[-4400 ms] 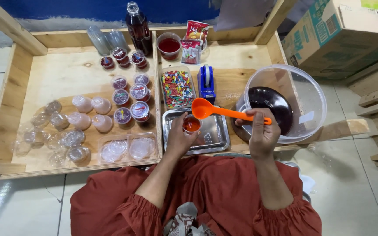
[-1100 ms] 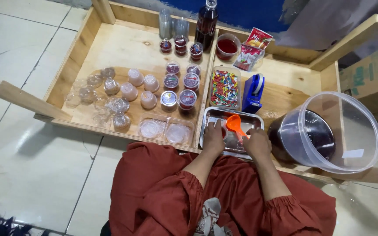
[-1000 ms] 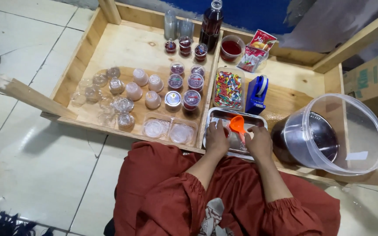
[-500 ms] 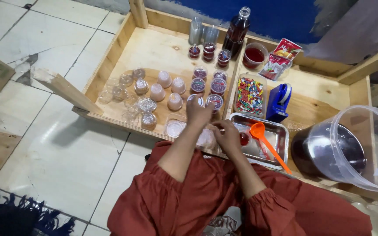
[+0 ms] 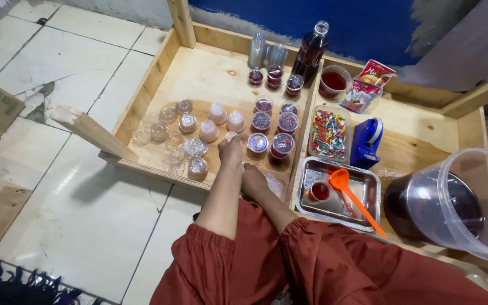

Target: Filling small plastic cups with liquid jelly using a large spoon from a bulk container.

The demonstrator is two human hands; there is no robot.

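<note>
The left hand reaches forward over the shallow wooden tray, its fingers drawn together around a small clear plastic cup at the fingertips; how firmly it grips cannot be told from this angle. The right hand lies just behind and beside it, near the tray's front edge, resting on or over a flat clear plastic lid; whether its fingers are curled or flat cannot be made out. Just ahead of the left hand stand upturned empty clear cups, and to their right a cluster of small sealed cups filled with dark red liquid. Farther left lies a loose group of clear round lids. In the neighbouring compartment a rectangular steel tray holds one open cup of red liquid and an orange plastic ladle, which lies untouched with its handle pointing toward the person. Beyond it sit a clear box of coloured sweets and a blue tape dispenser. A large clear plastic bucket of dark liquid stands at the far right.
</note>
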